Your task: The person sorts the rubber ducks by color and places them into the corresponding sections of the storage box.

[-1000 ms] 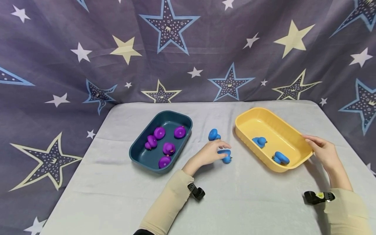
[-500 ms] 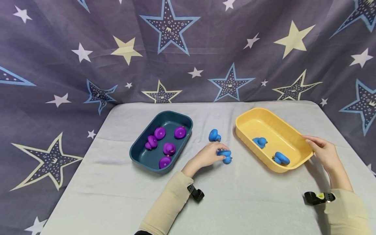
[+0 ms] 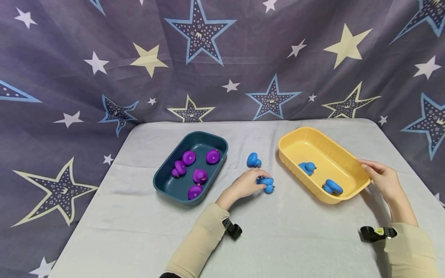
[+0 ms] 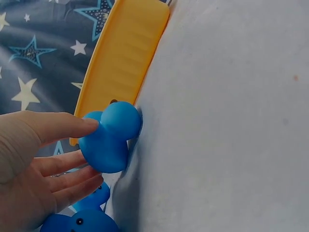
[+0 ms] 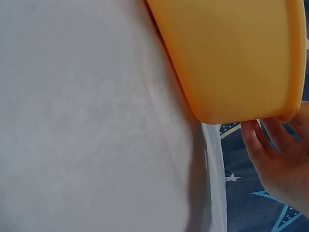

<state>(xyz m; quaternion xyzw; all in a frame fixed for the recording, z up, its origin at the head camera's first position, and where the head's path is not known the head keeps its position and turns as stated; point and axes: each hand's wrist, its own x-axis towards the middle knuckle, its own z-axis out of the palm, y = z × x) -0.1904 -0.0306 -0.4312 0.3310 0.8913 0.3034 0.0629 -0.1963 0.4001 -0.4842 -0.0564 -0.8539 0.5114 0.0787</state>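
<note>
My left hand (image 3: 245, 182) pinches a blue rubber duck (image 3: 268, 186) between the yellow tub and the dark teal one. In the left wrist view, the thumb presses one side of this duck (image 4: 110, 140) while the other fingers lie against its underside. Just beyond the hand in the head view is another blue duck (image 3: 252, 160), tipped over on the cloth. My right hand (image 3: 384, 179) holds the near right end of the yellow tub (image 3: 295, 162), fingers at its rim. Two blue ducks lie in it, one upright (image 3: 307, 168) and one on its side (image 3: 332, 187).
A dark teal tub (image 3: 161, 181) with several purple ducks (image 3: 200, 176) stands to the left. White cloth (image 3: 295, 239) covers the table. Behind it hangs a star-patterned curtain (image 3: 222, 46).
The left hand's fingers have closed around the nearer blue duck, which stays in about the same place. The right hand and both tubs have not moved.
</note>
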